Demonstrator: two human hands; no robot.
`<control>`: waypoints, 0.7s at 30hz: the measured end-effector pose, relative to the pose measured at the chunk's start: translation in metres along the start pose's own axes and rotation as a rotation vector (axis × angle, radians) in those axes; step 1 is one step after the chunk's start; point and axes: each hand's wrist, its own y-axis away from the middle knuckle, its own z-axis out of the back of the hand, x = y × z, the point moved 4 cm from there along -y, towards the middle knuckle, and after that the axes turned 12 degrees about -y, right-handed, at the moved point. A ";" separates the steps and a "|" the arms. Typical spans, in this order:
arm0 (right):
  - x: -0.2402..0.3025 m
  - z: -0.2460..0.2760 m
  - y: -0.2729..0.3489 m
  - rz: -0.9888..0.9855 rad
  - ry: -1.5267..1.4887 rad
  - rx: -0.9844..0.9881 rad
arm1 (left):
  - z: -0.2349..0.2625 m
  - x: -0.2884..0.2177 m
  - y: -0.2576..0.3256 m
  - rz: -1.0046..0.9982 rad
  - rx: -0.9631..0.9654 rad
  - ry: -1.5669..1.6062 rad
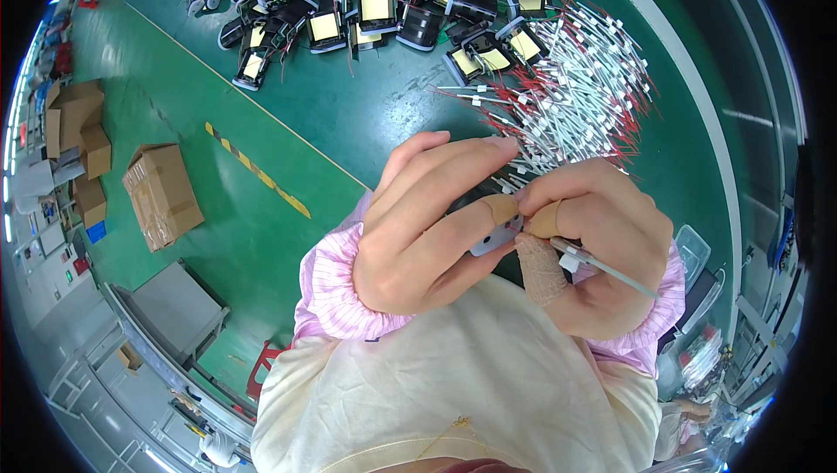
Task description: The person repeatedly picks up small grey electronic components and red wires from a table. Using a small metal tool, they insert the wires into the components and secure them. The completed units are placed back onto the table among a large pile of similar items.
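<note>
Close in front of my body, my left hand (427, 238) grips a small black part with a grey rim (500, 234). Most of that part is hidden behind my fingers. From the right, my right hand (610, 233) pinches at the part's edge, its fingertips almost touching those of the left. A white-sleeved cable (617, 274) with a small white connector runs through my right hand. What exactly its fingertips pinch is too small to tell. Tan finger covers sit on both hands, and a wrap (540, 271) goes around the right thumb.
On the green table, a heap of black parts with pale yellow pads (377, 7) lies at the back. Right of it spreads a pile of white cables with red wire ends (580, 81). A clear plastic box (693, 251) stands at the right; cardboard boxes (163, 197) are on the floor at left.
</note>
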 end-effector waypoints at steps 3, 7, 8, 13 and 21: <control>0.001 0.001 -0.001 -0.044 -0.018 0.011 | 0.000 -0.001 0.001 0.000 -0.006 0.011; 0.002 0.002 -0.002 -0.090 -0.012 0.010 | 0.002 -0.001 0.000 0.000 -0.012 0.020; 0.003 0.003 -0.002 -0.118 -0.018 0.023 | 0.002 -0.001 0.000 -0.002 -0.017 0.019; 0.003 0.004 -0.003 -0.148 -0.044 0.035 | 0.004 0.000 0.000 -0.020 -0.046 0.056; 0.004 0.002 -0.001 -0.127 -0.046 -0.021 | 0.004 0.003 0.000 -0.044 -0.050 0.100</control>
